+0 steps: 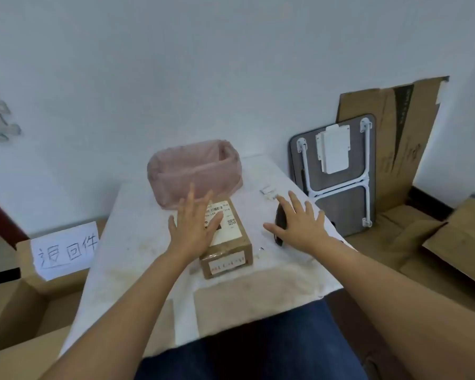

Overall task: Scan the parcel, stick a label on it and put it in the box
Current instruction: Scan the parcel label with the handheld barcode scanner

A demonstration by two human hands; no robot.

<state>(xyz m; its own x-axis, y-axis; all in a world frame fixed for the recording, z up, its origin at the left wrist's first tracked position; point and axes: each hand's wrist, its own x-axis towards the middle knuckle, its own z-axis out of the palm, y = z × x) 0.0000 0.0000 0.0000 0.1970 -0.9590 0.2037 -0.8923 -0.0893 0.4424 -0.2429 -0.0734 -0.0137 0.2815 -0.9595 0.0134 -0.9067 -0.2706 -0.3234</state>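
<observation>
Makeshift parcel-sorting room, prob. a back room w/ bare white walls. Lower left: open cardboard box (25, 292) w/ handwritten paper sign (65, 249) (Chinese characters). Right: flattened cartons (395, 138), folded table (337, 171) leaning on the wall.

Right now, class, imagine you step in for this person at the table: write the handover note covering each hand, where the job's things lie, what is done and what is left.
Left hand: open, fingers spread, over the parcel, gripping nothing.
Right hand: open, palm down over the black scanner, not closed on it.
The parcel lies flat on the white table, printed label up, in front of the pink-lined basket.
Small white labels lie beyond the right hand.
An open cardboard box with a handwritten sign stands left of the table.
Done: nothing that shows.
Left: scan, stick a label, box the parcel.
</observation>
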